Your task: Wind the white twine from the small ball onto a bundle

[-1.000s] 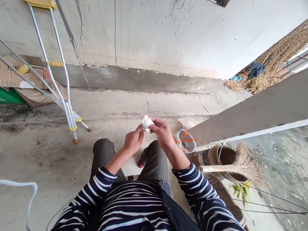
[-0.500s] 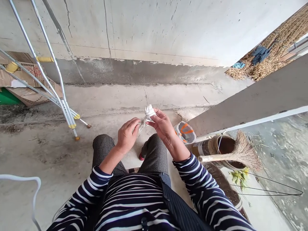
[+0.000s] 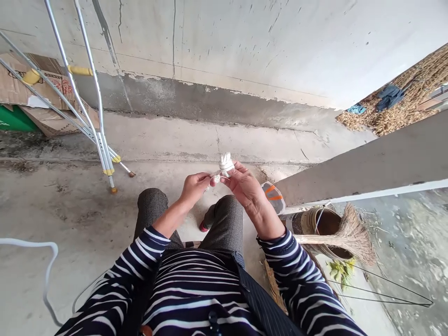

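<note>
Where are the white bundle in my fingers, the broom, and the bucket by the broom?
White bundle (image 3: 226, 162): head view, on its folded upper part.
Broom (image 3: 346, 240): head view, on the bristles near the handle.
Bucket (image 3: 308, 221): head view, on its outer wall.

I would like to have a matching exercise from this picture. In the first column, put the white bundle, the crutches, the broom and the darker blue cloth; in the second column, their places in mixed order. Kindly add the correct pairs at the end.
Things
1. white bundle
2. crutches
3. broom
4. darker blue cloth

Places
A. overlapping the bucket in the view
B. on the dry, straw-coloured heap
C. in the fingers of the right hand
D. partly in front of the cardboard on the left side

Right pairs: 1-C, 2-D, 3-A, 4-B
</note>
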### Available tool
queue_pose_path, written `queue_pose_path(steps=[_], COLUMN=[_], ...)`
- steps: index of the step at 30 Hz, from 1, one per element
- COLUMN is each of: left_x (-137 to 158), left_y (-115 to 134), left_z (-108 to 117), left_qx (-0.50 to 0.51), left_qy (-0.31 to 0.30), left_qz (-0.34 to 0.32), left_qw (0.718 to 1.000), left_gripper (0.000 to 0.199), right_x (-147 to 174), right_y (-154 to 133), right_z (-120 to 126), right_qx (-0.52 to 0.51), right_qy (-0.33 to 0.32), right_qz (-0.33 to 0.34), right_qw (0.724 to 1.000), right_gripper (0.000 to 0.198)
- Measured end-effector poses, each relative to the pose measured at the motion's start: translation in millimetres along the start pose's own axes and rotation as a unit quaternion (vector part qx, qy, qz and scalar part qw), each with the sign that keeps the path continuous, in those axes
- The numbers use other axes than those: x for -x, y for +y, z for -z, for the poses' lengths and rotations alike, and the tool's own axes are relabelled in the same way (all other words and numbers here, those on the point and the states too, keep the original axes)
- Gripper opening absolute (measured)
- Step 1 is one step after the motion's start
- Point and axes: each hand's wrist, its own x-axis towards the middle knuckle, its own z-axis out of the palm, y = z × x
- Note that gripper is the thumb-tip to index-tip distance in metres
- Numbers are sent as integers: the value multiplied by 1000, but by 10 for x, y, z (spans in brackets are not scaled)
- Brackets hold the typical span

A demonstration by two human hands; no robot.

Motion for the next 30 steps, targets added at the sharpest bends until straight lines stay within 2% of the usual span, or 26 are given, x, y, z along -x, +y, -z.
queue_pose_path(steps=[3,7,9,12,13,15,18,20,23,27,30], left_x=[-18,-61,-49,29,72,182,375,487,607,692,717], left_y=[132,283,339,388,393,385,316,234,105,28,31], left_z=[257,634,713,644,589,472,353,317,297,317,352], left_qx=[60,108,73,27,22,13,-25,-38,-7,54,72], left_qy=[-100,-260,-324,-371,-369,-334,-221,-168,-140,-96,-110], left_qz=[30,97,118,115,104,81,43,27,30,50,62], left_qw=[993,955,936,921,923,939,974,985,990,993,989], left_gripper=[23,20,24,26,25,21,13,14,25,51,57], right_x=[65,220,301,362,353,287,125,38,-12,-14,-29], right_y=[-137,-276,-290,-232,-197,-115,9,83,175,241,261], right_z=[2,-115,-246,-455,-504,-543,-472,-394,-321,-315,-328], right_qx=[57,113,116,103,99,103,120,128,127,117,110], right_qy=[-29,-108,-143,-198,-203,-163,-62,-13,19,24,25], right_qz=[16,33,32,20,20,43,87,96,107,106,103], right_qw=[998,987,982,975,974,980,987,987,986,987,988], right_gripper=[32,32,30,33,34,33,30,28,27,28,28])
